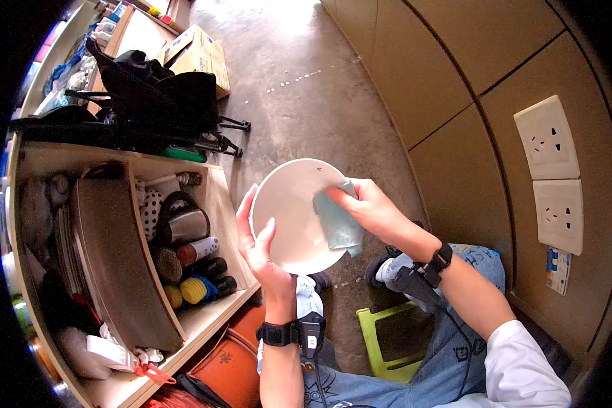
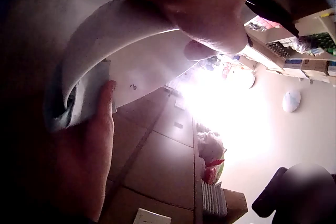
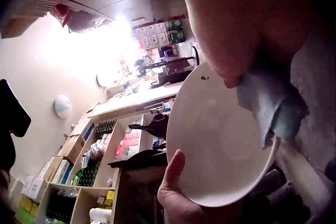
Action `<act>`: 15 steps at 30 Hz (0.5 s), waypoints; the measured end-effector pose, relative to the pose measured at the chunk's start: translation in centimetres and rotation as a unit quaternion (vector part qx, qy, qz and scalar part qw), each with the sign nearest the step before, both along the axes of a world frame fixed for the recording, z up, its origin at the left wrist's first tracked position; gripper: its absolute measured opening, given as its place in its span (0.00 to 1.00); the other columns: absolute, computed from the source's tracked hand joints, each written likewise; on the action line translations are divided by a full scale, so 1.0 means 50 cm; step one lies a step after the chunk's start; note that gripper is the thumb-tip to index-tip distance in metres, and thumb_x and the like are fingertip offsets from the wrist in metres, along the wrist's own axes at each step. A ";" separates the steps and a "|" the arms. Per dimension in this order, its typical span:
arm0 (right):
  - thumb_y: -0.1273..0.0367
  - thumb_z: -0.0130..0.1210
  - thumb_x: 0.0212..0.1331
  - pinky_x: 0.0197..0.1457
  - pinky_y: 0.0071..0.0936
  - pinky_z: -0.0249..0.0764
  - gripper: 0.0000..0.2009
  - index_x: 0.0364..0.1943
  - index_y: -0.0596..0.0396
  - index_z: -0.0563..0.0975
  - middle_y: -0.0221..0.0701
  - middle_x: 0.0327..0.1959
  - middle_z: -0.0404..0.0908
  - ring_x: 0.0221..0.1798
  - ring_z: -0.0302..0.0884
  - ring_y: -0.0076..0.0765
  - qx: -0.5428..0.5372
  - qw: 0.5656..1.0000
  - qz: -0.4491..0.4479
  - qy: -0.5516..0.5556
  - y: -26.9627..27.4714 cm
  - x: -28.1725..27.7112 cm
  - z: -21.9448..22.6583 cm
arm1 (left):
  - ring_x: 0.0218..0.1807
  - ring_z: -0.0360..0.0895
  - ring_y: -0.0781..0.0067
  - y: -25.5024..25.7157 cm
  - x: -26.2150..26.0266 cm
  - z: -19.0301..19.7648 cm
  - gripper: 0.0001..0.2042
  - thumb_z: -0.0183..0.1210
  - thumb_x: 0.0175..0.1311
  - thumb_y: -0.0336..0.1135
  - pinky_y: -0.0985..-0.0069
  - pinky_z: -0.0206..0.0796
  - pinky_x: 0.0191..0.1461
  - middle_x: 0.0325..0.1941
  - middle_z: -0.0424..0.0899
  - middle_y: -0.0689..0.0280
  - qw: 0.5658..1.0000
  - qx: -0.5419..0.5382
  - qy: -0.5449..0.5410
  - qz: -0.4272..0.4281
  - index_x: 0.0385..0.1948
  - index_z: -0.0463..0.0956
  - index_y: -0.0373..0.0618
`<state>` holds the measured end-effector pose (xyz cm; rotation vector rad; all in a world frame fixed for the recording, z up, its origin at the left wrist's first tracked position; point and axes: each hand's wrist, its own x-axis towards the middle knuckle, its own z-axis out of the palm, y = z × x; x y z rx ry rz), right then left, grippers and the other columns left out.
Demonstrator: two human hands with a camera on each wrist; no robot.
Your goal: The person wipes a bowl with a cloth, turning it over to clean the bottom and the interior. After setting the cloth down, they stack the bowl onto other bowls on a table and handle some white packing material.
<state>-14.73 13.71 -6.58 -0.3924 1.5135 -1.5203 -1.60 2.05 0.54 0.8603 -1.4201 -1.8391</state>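
A white bowl [image 1: 289,217] is held up, its inside facing the head camera. My left hand [image 1: 260,248] grips its left rim, thumb on the inside and fingers behind. At the right rim my right hand [image 1: 370,207] pinches a pale blue-green cloth [image 1: 338,221] folded over the edge, thumb on the inner side. In the right wrist view the bowl [image 3: 218,134] shows a small dark mark near its rim, and the cloth [image 3: 273,103] wraps that edge. The left wrist view shows the cloth [image 2: 89,100] around the rim too.
An open wooden cabinet [image 1: 217,204] with bottles and a brown box stands at the left, a black folded item [image 1: 156,95] and a cardboard box [image 1: 200,58] beyond. A green stool [image 1: 370,333] is below; wall sockets [image 1: 557,217] are at the right.
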 end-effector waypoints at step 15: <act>0.56 0.45 0.76 0.46 0.40 0.78 0.21 0.56 0.62 0.74 0.50 0.40 0.86 0.44 0.87 0.44 -0.011 0.970 -0.145 0.192 -0.009 0.015 0.040 | 0.67 0.71 0.58 -0.031 0.008 -0.029 0.23 0.42 0.76 0.40 0.63 0.65 0.70 0.67 0.72 0.55 0.990 0.115 0.023 0.080 0.67 0.62 0.40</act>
